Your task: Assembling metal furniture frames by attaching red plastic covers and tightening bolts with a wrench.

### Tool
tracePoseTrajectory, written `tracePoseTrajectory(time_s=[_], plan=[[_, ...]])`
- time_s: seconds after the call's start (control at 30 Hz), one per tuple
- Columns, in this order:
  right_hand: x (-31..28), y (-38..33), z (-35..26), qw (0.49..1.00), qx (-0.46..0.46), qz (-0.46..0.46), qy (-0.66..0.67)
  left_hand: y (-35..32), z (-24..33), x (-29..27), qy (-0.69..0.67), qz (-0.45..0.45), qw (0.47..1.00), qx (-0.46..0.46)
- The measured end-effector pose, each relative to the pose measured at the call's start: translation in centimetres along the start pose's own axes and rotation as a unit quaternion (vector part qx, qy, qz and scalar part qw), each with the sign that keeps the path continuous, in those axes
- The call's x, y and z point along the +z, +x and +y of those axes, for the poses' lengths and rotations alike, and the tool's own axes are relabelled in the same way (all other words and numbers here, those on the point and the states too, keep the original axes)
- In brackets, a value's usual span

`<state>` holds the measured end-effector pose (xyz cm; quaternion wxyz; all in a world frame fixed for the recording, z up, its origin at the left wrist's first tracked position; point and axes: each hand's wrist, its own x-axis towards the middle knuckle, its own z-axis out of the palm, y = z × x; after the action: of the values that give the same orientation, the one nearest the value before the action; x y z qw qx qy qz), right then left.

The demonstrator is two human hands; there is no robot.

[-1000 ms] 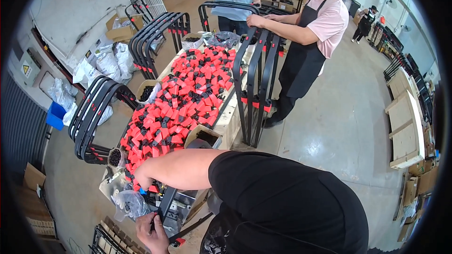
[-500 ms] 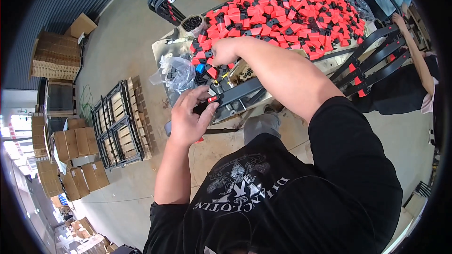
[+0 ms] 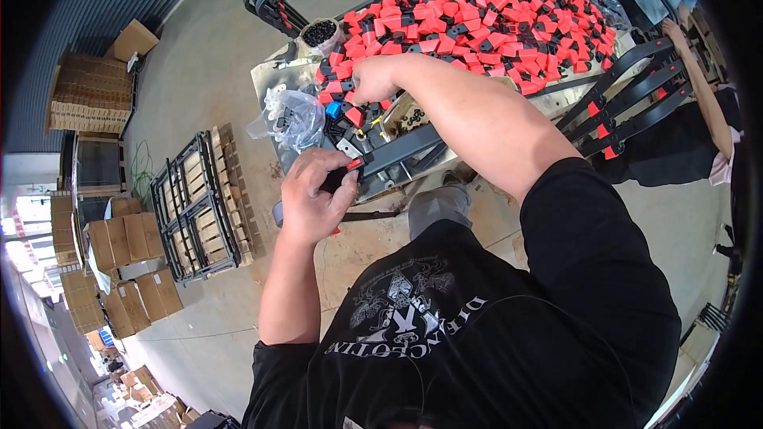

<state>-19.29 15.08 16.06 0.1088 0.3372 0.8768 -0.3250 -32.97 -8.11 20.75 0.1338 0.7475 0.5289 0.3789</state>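
The end of a black bar is held in the left hand, between thumb and curled fingers; the grip is narrow. The bar is straight and smooth, with a small red piece showing at the held end, and is covered farther along by the right forearm. Beyond the left hand, a clear plastic bag is seen on the desk. The right hand is placed at the near edge of a heap of red and black caps; its fingertips are hidden, so its grip cannot be told. The caps are angular and jumbled. Farther right, a co-worker's hand is seen near curved black frames.
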Motion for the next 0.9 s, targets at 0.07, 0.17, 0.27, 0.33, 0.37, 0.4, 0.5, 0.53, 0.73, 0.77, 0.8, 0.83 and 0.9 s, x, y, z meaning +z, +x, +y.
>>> tracePoseTrajectory(time_s=[0.07,0.17,0.27,0.33,0.37,0.4,0.5,0.53,0.73,0.77,0.8,0.83,0.9], plan=[[0.1,-0.1,0.2,1.0,0.002,0.002,0.002,0.2,0.3,0.2,0.005,0.005,1.0,0.003],[0.1,0.0,0.3,1.0,-0.002,0.008,-0.006,0.2,-0.1,0.6,0.009,0.018,0.999,0.027],[0.1,0.1,0.2,1.0,-0.004,0.007,-0.008,0.1,-0.4,0.7,-0.002,0.028,0.999,0.044],[0.2,0.2,0.2,1.0,-0.001,0.003,-0.01,0.1,-0.4,0.7,-0.008,0.031,0.999,0.041],[0.2,0.2,0.1,1.0,0.0,0.003,-0.01,0.1,-0.5,0.6,-0.012,0.029,0.999,0.037],[0.1,0.3,0.1,1.0,0.001,-0.003,-0.017,0.0,-0.5,0.6,-0.015,0.026,0.999,0.033],[0.1,0.3,0.0,1.0,0.009,-0.01,-0.02,0.1,-0.4,0.6,-0.019,0.022,0.999,0.023],[0.1,0.4,0.1,1.0,0.012,-0.011,-0.017,0.1,-0.4,0.6,-0.02,0.021,0.999,0.024],[0.7,1.1,0.5,1.0,0.007,0.009,-0.009,-0.2,-0.1,0.6,-0.011,0.027,0.999,0.034],[0.5,1.0,0.5,1.0,0.008,0.01,-0.008,-0.4,0.1,0.5,-0.014,0.016,1.0,-0.016],[0.3,0.8,0.5,1.0,0.01,0.0,-0.009,-0.5,0.1,0.5,-0.017,0.006,0.998,-0.067],[0.1,0.6,0.4,1.0,0.011,-0.01,-0.01,-0.5,0.1,0.5,-0.017,0.005,0.998,-0.067],[0.3,0.6,0.5,1.0,0.013,-0.005,-0.004,-0.6,0.0,0.5,-0.011,0.007,0.999,-0.053]])
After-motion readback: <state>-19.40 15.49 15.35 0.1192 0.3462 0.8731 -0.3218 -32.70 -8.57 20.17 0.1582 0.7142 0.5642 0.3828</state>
